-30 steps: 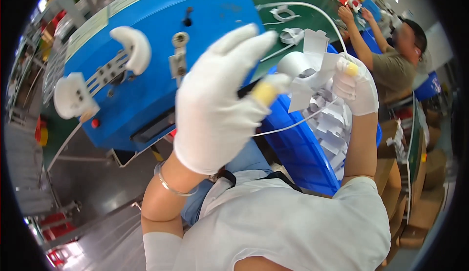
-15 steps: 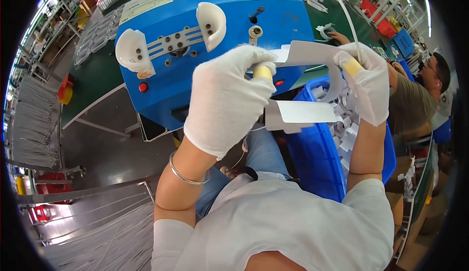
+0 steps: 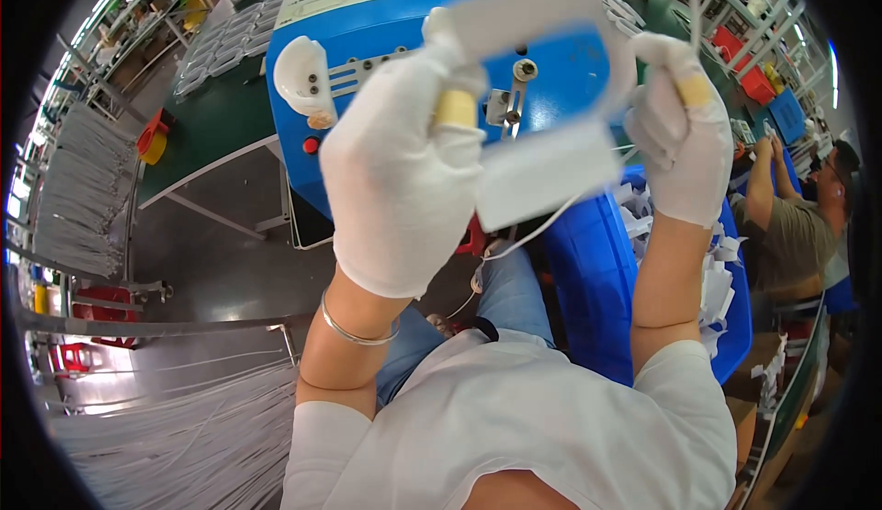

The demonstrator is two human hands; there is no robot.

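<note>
White strip (image 3: 551, 170) up in front of the blue machine (image 3: 571, 64), hands apart.
Strip: thin, smooth, matte, bent into a loop with a flat squared lower panel; motion blur, so paper vs plastic unclear. Left hand (image 3: 404, 156) pinches its upper end; right hand (image 3: 680, 133) has fingers curled beside the bend, can't tell if it grips. Both in white knit gloves, yellow wrap on the thumbs. On the machine: glossy white cupped fixture (image 3: 299, 73), slotted metal bracket (image 3: 349, 76), round red button (image 3: 310, 145), two pale sheets (image 3: 326, 0) with line drawings, print too small to read. Right of it, below: blue plastic bin (image 3: 588, 280), angular white scraps inside. Left of it: dark green surface (image 3: 207, 147).
</note>
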